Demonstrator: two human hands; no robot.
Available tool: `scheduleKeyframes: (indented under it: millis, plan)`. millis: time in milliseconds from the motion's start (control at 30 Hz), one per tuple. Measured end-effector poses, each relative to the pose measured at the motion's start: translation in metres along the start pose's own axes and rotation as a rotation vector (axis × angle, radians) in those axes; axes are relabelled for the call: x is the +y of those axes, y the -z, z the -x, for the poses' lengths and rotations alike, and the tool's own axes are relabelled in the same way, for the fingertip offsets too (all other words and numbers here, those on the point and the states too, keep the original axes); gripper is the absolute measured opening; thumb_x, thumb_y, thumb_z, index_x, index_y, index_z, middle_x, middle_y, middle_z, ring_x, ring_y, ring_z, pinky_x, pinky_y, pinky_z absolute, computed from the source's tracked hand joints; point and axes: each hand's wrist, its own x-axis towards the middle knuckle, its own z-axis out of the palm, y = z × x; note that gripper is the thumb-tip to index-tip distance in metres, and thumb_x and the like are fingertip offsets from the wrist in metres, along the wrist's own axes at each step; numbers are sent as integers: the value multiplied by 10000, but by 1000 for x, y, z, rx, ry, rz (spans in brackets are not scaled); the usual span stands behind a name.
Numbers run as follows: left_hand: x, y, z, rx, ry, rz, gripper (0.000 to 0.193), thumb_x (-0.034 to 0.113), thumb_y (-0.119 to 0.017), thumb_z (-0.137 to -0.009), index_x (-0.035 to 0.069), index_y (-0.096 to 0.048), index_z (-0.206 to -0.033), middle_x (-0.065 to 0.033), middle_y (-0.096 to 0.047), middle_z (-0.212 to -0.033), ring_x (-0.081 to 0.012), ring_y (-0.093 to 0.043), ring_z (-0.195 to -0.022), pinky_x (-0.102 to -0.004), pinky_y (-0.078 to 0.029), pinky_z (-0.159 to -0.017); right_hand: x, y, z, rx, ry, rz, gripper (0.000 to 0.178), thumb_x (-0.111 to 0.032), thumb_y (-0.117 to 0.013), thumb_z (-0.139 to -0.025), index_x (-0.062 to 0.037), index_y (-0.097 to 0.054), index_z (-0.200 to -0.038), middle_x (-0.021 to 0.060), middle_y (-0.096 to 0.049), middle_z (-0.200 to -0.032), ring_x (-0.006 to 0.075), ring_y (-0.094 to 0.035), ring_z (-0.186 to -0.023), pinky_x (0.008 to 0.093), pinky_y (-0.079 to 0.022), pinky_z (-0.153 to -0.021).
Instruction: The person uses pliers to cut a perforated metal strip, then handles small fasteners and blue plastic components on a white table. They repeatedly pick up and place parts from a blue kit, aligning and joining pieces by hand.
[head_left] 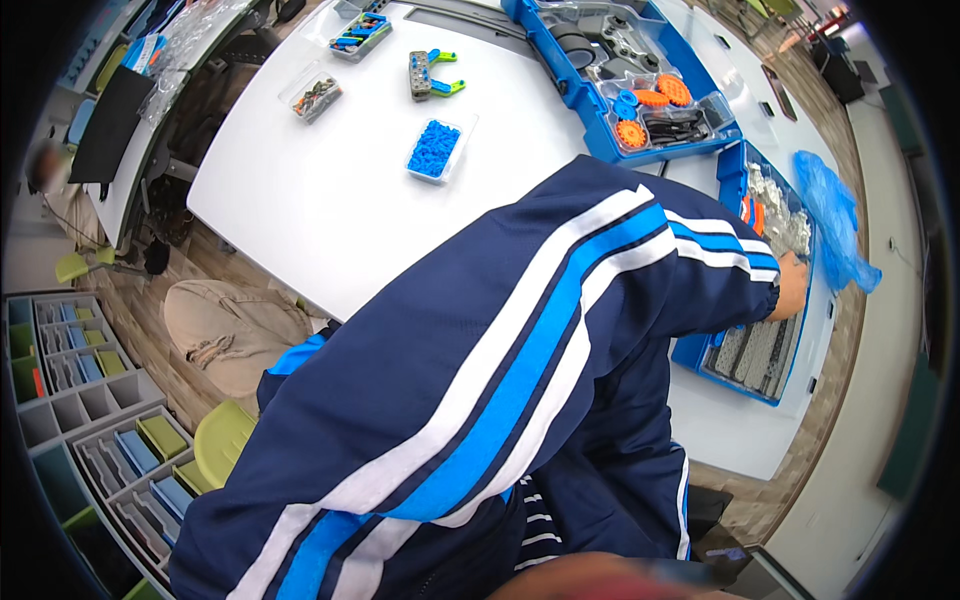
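Note:
My left arm stretches across the view in a navy sleeve with white and light-blue stripes, bent at the elbow. At the far right my left hand (pixel 792 287) reaches down into a blue parts tray (pixel 683 352). Its fingers are mostly hidden, so what they touch or hold cannot be made out. Near the hand lie grey beams (pixel 745 355), bagged whitish pieces (pixel 793 232) and orange parts (pixel 754 215). My right hand does not show. Farther back on the table stands a small assembled model (pixel 420 77) with a grey block body and blue and green prongs.
A clear tub of small blue pieces (pixel 434 150), a tub of mixed small parts (pixel 315 97) and a tub of coloured parts (pixel 360 37) stand on the white table (pixel 270 190). A large blue case (pixel 575 95) holds wheels and cables. A crumpled blue bag (pixel 838 225) lies by the tray.

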Motion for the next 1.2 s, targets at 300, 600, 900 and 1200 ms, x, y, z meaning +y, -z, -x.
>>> scheduleKeyframes:
  millis: [300,600,900,1200]
  plan:
    - [-36,28,22,123,4,12,62,68,-697,-749,61,-740,-792,-140,-720,-886,-306,-697,-948,-460,-560,-793,4,12,-34,-107,115,-48,555,-506,-582,-954,-11,-508,-1194,44,-498,-748,64,-379,-436,184,-333,-406]
    - [-56,15,27,176,-66,118,119,128,-737,-801,214,-786,-867,-6,-678,-999,-232,-618,-1053,-443,-483,-855,7,4,-45,-143,133,-57,559,-508,-586,-951,-13,-504,-1196,43,-496,-750,64,-380,-440,184,-334,-409]
    - [-50,14,28,162,-134,17,107,128,-694,-808,193,-770,-846,4,-672,-979,-215,-616,-1045,-435,-477,-853,11,3,-48,-149,114,-70,563,-511,-591,-948,-14,-500,-1197,42,-494,-753,64,-380,-443,184,-335,-413]
    - [-51,4,22,144,-99,-8,103,149,-725,-782,180,-772,-868,-24,-663,-1030,-228,-604,-1069,-440,-476,-865,13,2,-55,-166,100,-76,567,-513,-595,-946,-16,-496,-1198,41,-492,-755,63,-380,-446,183,-336,-416]
